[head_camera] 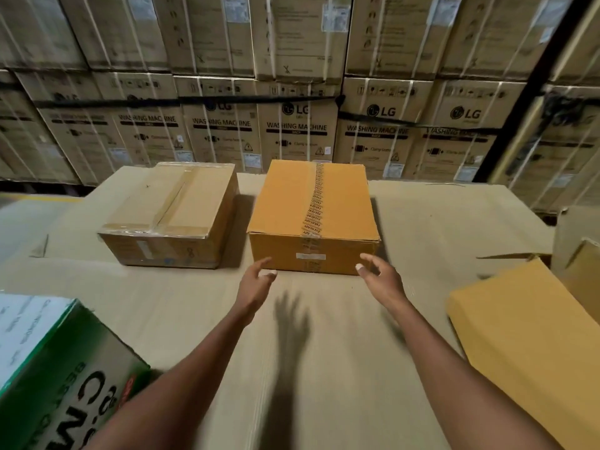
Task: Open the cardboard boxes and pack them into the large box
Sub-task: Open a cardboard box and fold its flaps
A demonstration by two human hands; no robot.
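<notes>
1. I have both hands out in front of the taped orange-brown box (311, 216), which sits mid-table on the cardboard-covered work surface (324, 352), its near face toward me and its top seam sealed with printed tape (314, 203).
2. My left hand (256, 277) is just short of the box's lower left corner, fingers spread and relaxed, holding nothing. My right hand (376, 271) mirrors it at the lower right corner, also wide and empty. I can't say for sure whether either fingertip is touching the card.
3. I judge the step in hand to be taking hold of this box to draw it closer for opening. To do it well I would set a palm on each side wall, low down, and slide it toward me rather than lift, keeping it square.
4. The clear-taped box (168, 216) stands just to its left, apart by a narrow gap; I should keep my left knuckles out of that gap.
5. At the right edge, an open-flapped carton (578, 274) looks like the large box, behind a yellow box (526, 345); I can't see inside it.
6. A green and white printed carton (58, 368) sits near my left forearm, so I'd pull straight back.
</notes>
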